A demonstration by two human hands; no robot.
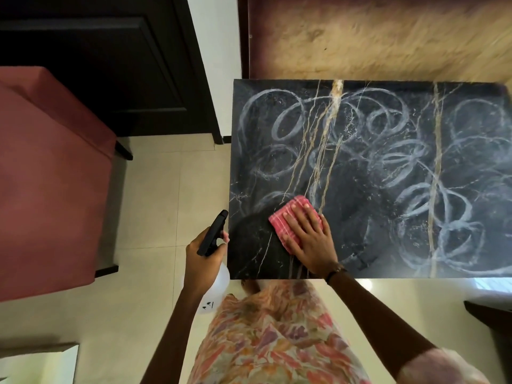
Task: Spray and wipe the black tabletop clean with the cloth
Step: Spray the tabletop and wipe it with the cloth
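The black tabletop (388,167) fills the right half of the scene, veined in tan and covered with looping white swirl marks, except for a darker patch at its near-left corner. A pink upholstered seat (47,167) stands well apart on the left, on pale floor tiles. The right hand (309,239) lies flat on the pink checked cloth (285,217), fingers spread apart and pressing it onto that near-left patch. The left hand (203,259), just off the table's left edge, has its fingers wrapped around a spray bottle (213,234) with a black trigger head.
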